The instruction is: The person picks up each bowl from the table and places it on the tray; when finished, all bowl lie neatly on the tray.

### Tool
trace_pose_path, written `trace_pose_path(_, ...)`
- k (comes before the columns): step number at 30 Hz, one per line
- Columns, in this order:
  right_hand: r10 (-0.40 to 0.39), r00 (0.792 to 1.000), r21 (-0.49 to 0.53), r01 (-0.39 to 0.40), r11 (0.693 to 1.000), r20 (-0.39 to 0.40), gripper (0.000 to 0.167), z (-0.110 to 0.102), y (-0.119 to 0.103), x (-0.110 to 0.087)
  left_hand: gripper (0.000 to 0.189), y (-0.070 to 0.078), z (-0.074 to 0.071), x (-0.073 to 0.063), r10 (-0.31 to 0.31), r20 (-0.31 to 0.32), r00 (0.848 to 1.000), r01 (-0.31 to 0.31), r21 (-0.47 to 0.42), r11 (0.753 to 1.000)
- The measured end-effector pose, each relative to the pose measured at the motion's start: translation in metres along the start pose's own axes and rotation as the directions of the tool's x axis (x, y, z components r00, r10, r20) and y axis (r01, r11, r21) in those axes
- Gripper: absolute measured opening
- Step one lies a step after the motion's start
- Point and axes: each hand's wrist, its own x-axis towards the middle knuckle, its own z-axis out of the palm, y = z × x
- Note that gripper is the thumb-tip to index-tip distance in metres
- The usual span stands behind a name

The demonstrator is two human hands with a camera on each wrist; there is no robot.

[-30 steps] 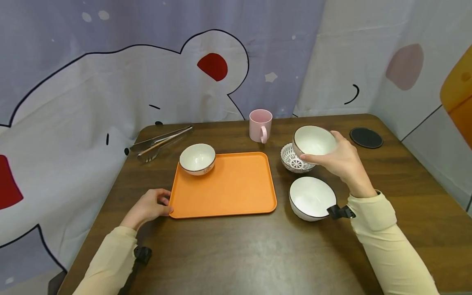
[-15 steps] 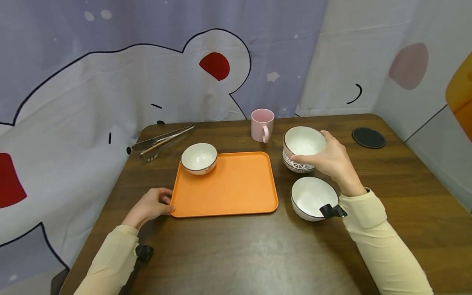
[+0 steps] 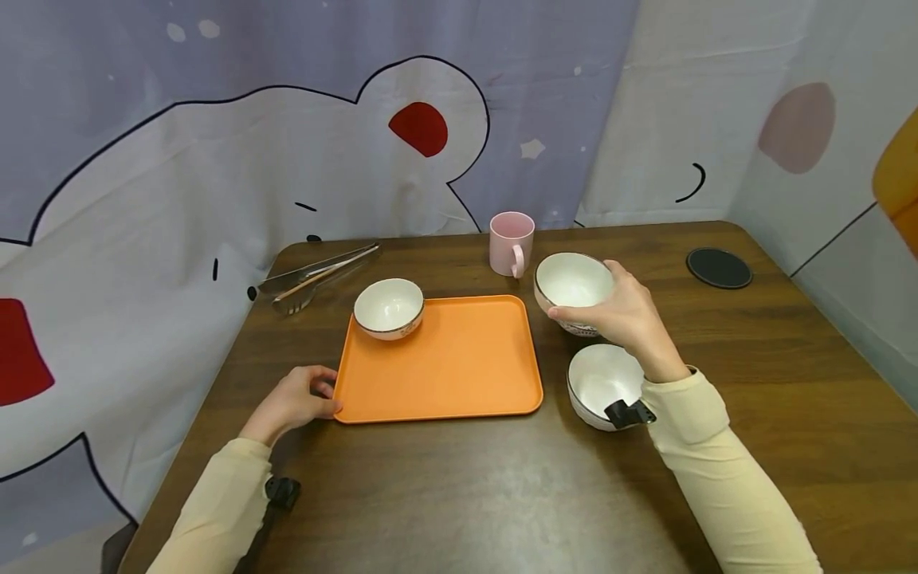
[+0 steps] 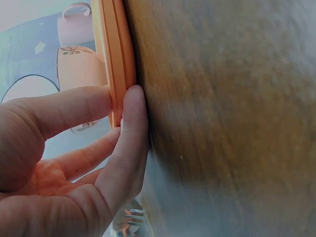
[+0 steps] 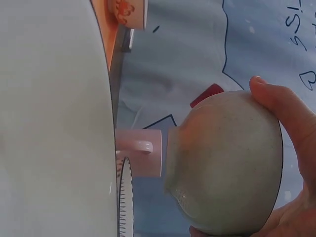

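Note:
In the head view my left hand point(image 3: 294, 402) pinches the near-left corner of an orange tray point(image 3: 452, 375); the left wrist view has thumb and fingers on either side of its rim point(image 4: 117, 49). A white bowl point(image 3: 389, 307) with a floral outside sits at the tray's far-left corner. My right hand point(image 3: 627, 319) grips a white dark-rimmed bowl point(image 3: 572, 281) by its sides, right of the tray. Under it a patterned bowl point(image 3: 582, 329) is mostly hidden. The right wrist view places the held bowl point(image 5: 227, 163) above that bowl's rim point(image 5: 127, 197).
Nearer me stands another white bowl point(image 3: 602, 379), partly behind the right wrist's black camera point(image 3: 629, 414). A pink mug point(image 3: 511, 243) is behind the tray. Tongs and a fork point(image 3: 297, 303) lie at the back left, and a black round coaster point(image 3: 719, 268) at the back right.
My right hand has carried the bowl left and slightly down, so it now covers most of the patterned bowl in the head view. The left hand and tray stay put.

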Motion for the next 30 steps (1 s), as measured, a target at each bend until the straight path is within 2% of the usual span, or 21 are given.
trace_pose_path(13, -0.022, 1.0, 0.083, 0.02, 0.996, 0.021, 0.113, 0.018, -0.011, 0.004, 0.052, 0.0, -0.001, 0.0, 0.014, 0.006, 1.0, -0.014, -0.005, 1.0)
trace_pose_path(19, -0.039, 0.999, 0.065, 0.039, 0.997, 0.003, 0.109, 0.027, -0.019, 0.007, 0.052, -0.001, 0.0, 0.0, 0.018, 0.01, 1.0, -0.017, -0.035, 0.999)
trace_pose_path(30, -0.038, 0.999, 0.053, 0.037, 0.998, 0.03, 0.119, 0.041, -0.025, 0.014, 0.053, -0.003, 0.0, 0.001, 0.005, 0.017, 1.0, -0.005, -0.022, 1.0)
